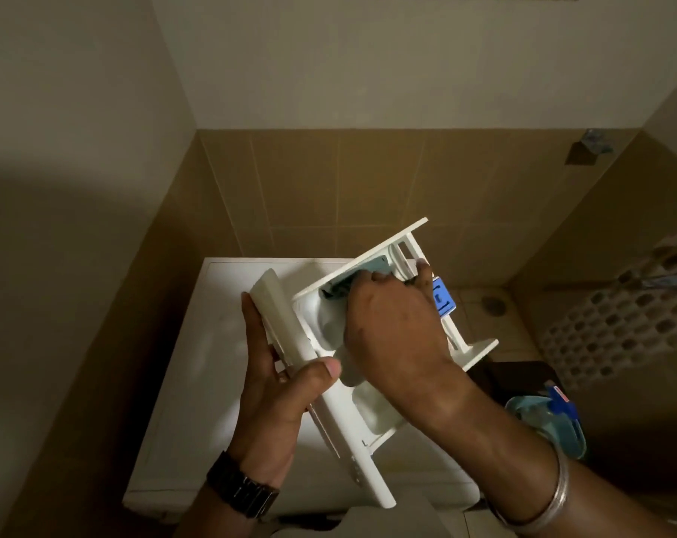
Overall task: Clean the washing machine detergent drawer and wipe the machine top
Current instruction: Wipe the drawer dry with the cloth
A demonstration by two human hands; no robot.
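The white detergent drawer (371,382) is out of the machine and held in mid-air at the centre of the frame, above the white washing machine top (197,382), its front panel toward the lower left and its compartments tilted up toward the camera. A blue flap (442,296) sits at its right side.

The left hand (274,386) grips the drawer's front panel, fingers behind the panel and the thumb pressed over its near face. A dark watch (241,487) is on that wrist.

The right hand (391,324) reaches down into the drawer's middle compartment, its fingers curled over a pale green cloth (352,283) and pressing it against the inner wall; only the cloth's upper edge shows past the knuckles. A metal bangle (550,495) circles that wrist.

The washing machine top fills the lower centre of the frame, set into a corner of tan wall tiles (368,180). At the lower right, beside the machine, stands a spray bottle (546,417) with blue liquid. A white perforated laundry basket (620,324) is at the right edge.
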